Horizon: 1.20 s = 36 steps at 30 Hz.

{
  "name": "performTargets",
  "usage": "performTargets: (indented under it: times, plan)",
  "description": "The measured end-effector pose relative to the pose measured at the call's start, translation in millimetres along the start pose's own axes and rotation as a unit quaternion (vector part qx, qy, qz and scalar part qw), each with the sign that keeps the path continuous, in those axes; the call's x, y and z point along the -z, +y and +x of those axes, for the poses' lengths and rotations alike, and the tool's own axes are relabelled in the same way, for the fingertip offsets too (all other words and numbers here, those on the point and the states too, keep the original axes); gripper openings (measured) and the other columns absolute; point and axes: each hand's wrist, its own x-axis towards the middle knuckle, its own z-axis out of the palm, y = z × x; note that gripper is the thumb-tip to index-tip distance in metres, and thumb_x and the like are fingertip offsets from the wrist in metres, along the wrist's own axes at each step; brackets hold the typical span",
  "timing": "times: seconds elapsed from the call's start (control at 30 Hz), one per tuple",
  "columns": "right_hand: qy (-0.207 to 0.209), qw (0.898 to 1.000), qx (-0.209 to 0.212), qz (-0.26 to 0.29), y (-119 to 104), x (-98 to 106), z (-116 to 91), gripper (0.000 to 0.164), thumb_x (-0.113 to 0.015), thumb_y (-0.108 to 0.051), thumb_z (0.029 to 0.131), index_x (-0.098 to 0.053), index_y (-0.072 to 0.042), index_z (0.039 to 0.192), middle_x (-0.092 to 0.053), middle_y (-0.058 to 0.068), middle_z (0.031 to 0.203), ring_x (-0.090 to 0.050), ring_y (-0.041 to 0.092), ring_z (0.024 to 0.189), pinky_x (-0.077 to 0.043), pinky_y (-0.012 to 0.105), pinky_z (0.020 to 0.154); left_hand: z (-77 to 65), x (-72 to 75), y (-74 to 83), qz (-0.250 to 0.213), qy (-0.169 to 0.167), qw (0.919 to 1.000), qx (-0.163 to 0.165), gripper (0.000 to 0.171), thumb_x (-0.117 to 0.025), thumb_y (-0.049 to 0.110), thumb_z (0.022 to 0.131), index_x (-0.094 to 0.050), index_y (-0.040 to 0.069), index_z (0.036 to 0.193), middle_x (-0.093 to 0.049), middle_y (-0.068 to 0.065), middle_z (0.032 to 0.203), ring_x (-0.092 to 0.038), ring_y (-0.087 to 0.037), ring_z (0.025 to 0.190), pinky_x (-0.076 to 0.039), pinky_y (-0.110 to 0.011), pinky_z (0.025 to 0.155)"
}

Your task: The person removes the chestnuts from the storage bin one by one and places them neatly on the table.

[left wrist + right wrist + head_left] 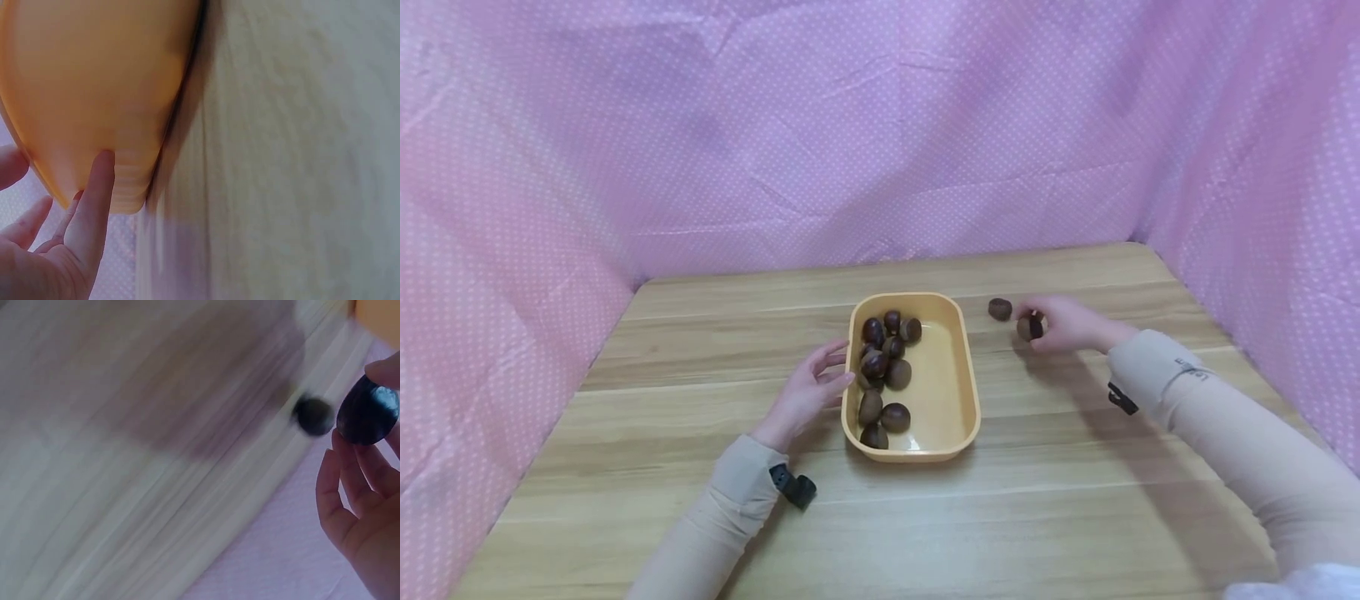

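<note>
My right hand (1063,323) pinches a glossy dark-brown chestnut (1032,326) between thumb and fingers, to the right of the tray. In the right wrist view the same chestnut (369,412) shows its shiny face. One loose chestnut (1000,309) lies on the table just left of that hand. A yellow rectangular tray (951,383) sits mid-table with several chestnuts (898,374) gathered along its left side. Against the tray's left wall, my left hand (808,387) rests with fingers extended; the left wrist view has its fingertips (103,164) at the tray's outer wall.
The wood-grain table (685,433) has rounded far corners. Pink dotted cloth (880,150) hangs behind it and along both sides. Black straps (793,487) sit at both wrists, below beige sleeves.
</note>
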Motion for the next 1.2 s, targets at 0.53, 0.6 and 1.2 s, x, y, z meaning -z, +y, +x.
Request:
performTargets:
  times: [0.53,0.6,1.2]
  plan:
    - [0.006,0.994,-0.108,0.027,33.1,10.8,13.1,0.045,-0.064,0.002,0.071,-0.055,0.011,0.114,-0.059,0.03,0.109,-0.056,0.041,0.099,-0.047,0.054,0.09,0.0,0.4,-1.9,-0.003,-0.01,0.9999,-0.013,0.058,-0.056,0.0,0.092,-0.035,0.009,0.145,-0.042,-0.022,0.142,-0.05,-0.039,0.123,-0.056,-0.044,0.084]
    - [0.008,0.993,-0.116,0.036,34.4,10.7,15.1,0.045,-0.063,0.002,0.071,-0.054,0.012,0.114,-0.058,0.031,0.111,-0.055,0.042,0.101,-0.046,0.055,0.092,0.2,0.5,-2.1,-0.004,-0.009,0.9999,-0.012,0.057,-0.055,0.0,0.092,-0.035,0.008,0.145,-0.041,-0.023,0.141,-0.05,-0.04,0.123,-0.056,-0.044,0.084]
    - [-0.001,0.983,-0.162,0.08,49.1,-2.5,23.4,0.05,-0.058,0.004,0.077,-0.05,0.012,0.125,-0.05,0.034,0.126,-0.049,0.049,0.114,-0.041,0.057,0.101,-0.6,0.0,-1.1,0.003,-0.006,1.0,-0.007,0.056,-0.055,0.0,0.092,-0.037,0.011,0.144,-0.043,-0.021,0.14,-0.054,-0.037,0.118,-0.057,-0.042,0.083]
